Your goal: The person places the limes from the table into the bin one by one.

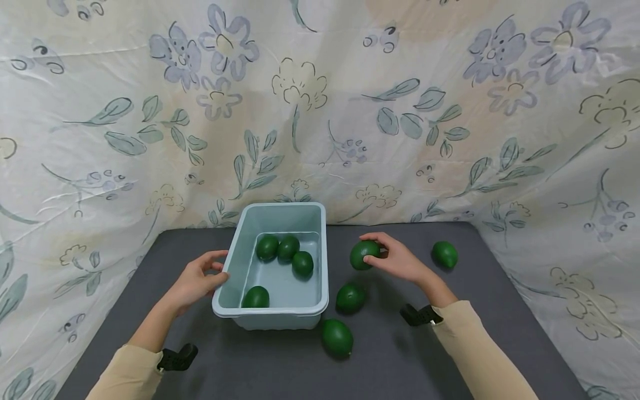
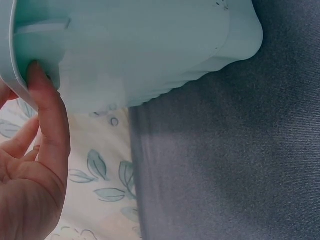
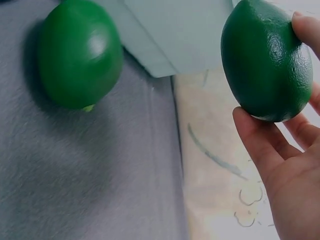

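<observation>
My right hand point(image 1: 400, 260) holds a green lime point(image 1: 364, 255) above the table, right of a pale blue-green plastic bin point(image 1: 324, 266). In the right wrist view, thumb and fingers pinch this lime point(image 3: 267, 60) around its sides. At the bin's left side, my left hand point(image 1: 199, 279) grips the rim. The left wrist view shows the thumb point(image 2: 47, 100) bent up under the rim against the outer wall, the other fingers partly hidden behind it. Several limes lie on the bin floor, three towards the back and one lime point(image 1: 256, 298) at the near left corner.
Close to the bin's right side lie a lime point(image 1: 351, 298) and, nearer the front, another lime point(image 1: 337, 338). One more lime point(image 1: 445, 254) sits at the far right of the dark grey table point(image 1: 400, 361). Behind it hangs a flowered cloth point(image 1: 320, 166).
</observation>
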`<action>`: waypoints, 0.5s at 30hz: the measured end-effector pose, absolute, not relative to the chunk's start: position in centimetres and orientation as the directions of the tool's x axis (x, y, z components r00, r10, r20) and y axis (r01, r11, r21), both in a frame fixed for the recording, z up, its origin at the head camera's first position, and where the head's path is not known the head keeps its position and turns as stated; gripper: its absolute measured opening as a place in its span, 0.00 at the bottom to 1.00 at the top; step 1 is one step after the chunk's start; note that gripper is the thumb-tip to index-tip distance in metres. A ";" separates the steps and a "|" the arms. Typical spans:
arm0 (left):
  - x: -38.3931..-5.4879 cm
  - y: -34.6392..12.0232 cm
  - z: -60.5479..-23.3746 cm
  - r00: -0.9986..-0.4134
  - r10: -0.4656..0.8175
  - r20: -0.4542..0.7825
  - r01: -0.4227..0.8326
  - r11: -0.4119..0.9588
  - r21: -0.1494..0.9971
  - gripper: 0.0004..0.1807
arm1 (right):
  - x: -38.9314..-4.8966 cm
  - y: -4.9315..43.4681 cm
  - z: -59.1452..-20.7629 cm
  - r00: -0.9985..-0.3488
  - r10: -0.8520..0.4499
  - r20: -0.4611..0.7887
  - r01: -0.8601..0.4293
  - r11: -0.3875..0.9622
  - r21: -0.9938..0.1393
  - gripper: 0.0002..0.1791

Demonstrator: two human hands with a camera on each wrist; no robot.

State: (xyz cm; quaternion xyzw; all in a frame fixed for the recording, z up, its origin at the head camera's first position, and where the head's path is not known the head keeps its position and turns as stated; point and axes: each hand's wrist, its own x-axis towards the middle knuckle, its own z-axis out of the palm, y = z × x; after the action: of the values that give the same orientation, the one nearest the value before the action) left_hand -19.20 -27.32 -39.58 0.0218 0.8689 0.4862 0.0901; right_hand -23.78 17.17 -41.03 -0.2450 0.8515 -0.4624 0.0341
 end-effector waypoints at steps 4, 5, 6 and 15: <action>-19.2 -27.3 -39.6 -0.983 0.120 -0.135 -0.052 0.528 0.848 0.32 | -23.3 16.1 -38.7 -0.873 -0.455 0.179 -0.396 0.445 -0.803 0.26; -19.2 -27.3 -39.6 -0.984 0.120 -0.135 -0.052 0.529 0.847 0.33 | -23.1 15.9 -38.1 -0.873 -0.455 0.176 -0.394 0.447 -0.803 0.26; -19.2 -27.3 -39.6 -0.984 0.119 -0.135 -0.052 0.530 0.847 0.33 | -23.0 15.7 -37.6 -0.872 -0.457 0.177 -0.398 0.450 -0.799 0.26; -19.2 -27.3 -39.6 -0.983 0.122 -0.134 -0.050 0.530 0.847 0.33 | -23.6 14.3 -35.8 -0.877 -0.453 0.159 -0.382 0.457 -0.803 0.27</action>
State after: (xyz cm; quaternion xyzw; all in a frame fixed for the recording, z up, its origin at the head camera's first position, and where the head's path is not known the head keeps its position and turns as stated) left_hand -19.25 -27.27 -39.57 0.0206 0.8700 0.4845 0.0885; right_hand -23.61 14.35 -35.85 -0.2447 0.8528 -0.4598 0.0387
